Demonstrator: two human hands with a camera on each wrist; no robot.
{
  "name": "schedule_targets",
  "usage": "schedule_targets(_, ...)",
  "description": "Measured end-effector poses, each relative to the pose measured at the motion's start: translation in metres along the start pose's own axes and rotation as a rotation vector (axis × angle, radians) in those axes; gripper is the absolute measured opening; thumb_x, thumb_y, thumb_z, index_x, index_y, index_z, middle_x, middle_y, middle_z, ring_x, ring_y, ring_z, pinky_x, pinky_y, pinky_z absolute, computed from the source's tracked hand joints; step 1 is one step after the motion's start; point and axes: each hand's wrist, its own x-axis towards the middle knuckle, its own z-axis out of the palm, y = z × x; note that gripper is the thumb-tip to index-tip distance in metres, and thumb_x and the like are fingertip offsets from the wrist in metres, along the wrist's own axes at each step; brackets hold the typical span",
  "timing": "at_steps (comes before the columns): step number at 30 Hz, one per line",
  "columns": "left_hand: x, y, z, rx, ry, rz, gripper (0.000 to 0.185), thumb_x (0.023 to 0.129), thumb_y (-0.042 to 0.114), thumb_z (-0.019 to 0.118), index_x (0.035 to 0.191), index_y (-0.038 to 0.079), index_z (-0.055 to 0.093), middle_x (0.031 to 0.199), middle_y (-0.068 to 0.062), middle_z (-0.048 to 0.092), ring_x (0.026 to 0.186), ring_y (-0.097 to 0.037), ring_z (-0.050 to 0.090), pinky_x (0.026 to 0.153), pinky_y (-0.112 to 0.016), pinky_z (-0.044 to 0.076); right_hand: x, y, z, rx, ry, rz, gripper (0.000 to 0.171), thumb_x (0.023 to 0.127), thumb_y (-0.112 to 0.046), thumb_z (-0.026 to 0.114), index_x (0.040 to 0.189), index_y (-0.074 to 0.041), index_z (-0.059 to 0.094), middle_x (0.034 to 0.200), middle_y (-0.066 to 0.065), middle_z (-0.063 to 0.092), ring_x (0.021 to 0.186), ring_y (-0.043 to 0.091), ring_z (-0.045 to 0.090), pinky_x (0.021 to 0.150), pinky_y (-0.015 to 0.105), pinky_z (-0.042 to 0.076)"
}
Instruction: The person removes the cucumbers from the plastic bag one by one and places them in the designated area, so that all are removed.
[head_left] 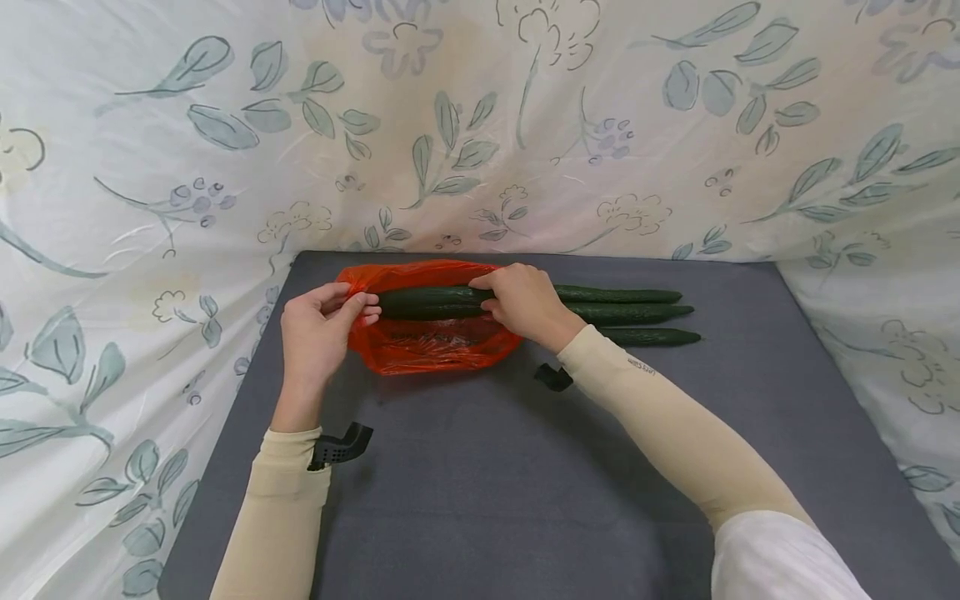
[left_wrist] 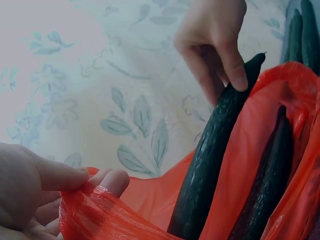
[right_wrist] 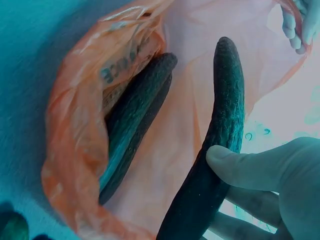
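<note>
We are gripping the cucumber (head_left: 431,302) in our right hand (head_left: 525,304), its length pointing leftward at the bag (head_left: 427,342) mouth our left hand (head_left: 318,329) is pinching open.

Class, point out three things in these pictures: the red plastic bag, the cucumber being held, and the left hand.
red plastic bag (head_left: 435,350), head view, its lower front wall.
held cucumber (head_left: 427,302), head view, its middle.
left hand (head_left: 318,329), head view, the back of the hand.
</note>
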Motion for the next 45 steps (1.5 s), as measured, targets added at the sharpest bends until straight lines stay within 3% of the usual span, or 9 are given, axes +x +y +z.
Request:
schedule_targets(5,0.000,-0.001,0.001,-0.002,0.000,0.005,0.038,0.094,0.008,0.073,0.126,-0.010,0.063,0.099,-0.024,0.074,0.077,-0.024,0.076,0.076,-0.035,0.062,-0.010,0.010,-0.004,0.006,0.000,0.010,0.041,0.094,-0.017,0.075,0.135,-0.020,0.069,0.062,-0.002,0.058,0.046,0.019,0.046,0.040,0.029,0.024)
schedule_targets(16,0.000,-0.001,0.001,-0.001,0.002,-0.005,0.040,0.095,0.007,0.073,0.130,-0.010,0.061,0.101,-0.026,0.073,0.077,-0.019,0.076,0.076,-0.034,0.062,-0.033,0.029,-0.014,0.037,0.051,0.001,0.041,0.092,-0.013,0.076,0.133,-0.018,0.070,0.076,-0.003,0.067,0.045,0.015,0.045,0.040,0.029,0.029)
schedule_targets(19,0.000,-0.001,0.000,-0.007,0.000,-0.015,0.041,0.094,0.007,0.073,0.130,-0.010,0.061,0.101,-0.026,0.073,0.077,-0.020,0.076,0.077,-0.035,0.061,-0.039,0.033,-0.016,0.045,0.062,-0.003,0.041,0.092,-0.012,0.076,0.132,-0.018,0.070,0.098,0.002,0.075,0.048,0.014,0.048,0.042,0.030,0.031)
schedule_targets(23,0.001,-0.001,0.000,-0.003,-0.003,-0.018,0.041,0.095,0.008,0.073,0.129,-0.010,0.061,0.101,-0.025,0.073,0.078,-0.020,0.076,0.077,-0.034,0.061,-0.049,0.040,-0.019,0.034,0.091,-0.027,0.041,0.091,-0.011,0.077,0.132,-0.017,0.071,0.123,0.003,0.072,0.069,0.016,0.064,0.050,0.031,0.044)
schedule_targets(28,0.002,-0.001,-0.001,0.003,0.000,-0.024,0.041,0.095,0.007,0.072,0.129,-0.011,0.061,0.101,-0.024,0.074,0.077,-0.019,0.076,0.077,-0.035,0.061,-0.058,0.046,-0.023,0.001,0.117,-0.058,0.042,0.091,-0.011,0.078,0.132,-0.017,0.070,0.124,0.002,0.072,0.096,0.020,0.071,0.071,0.037,0.059)
schedule_targets(37,0.002,-0.003,-0.002,-0.008,-0.003,-0.015,0.041,0.095,0.006,0.072,0.130,-0.011,0.060,0.101,-0.025,0.073,0.078,-0.021,0.076,0.076,-0.032,0.061,-0.078,0.055,-0.028,-0.004,0.156,-0.070,0.042,0.089,-0.010,0.081,0.129,-0.018,0.072,0.117,0.000,0.074,0.098,0.020,0.070,0.073,0.039,0.058)
schedule_targets(45,0.002,-0.003,-0.005,0.016,0.001,-0.004,0.041,0.095,0.007,0.072,0.130,-0.011,0.060,0.101,-0.024,0.074,0.077,-0.018,0.076,0.076,-0.030,0.061,-0.097,0.067,-0.031,-0.006,0.182,-0.087,0.045,0.087,-0.009,0.081,0.130,-0.016,0.071,0.121,0.003,0.073,0.103,0.024,0.070,0.078,0.044,0.060)
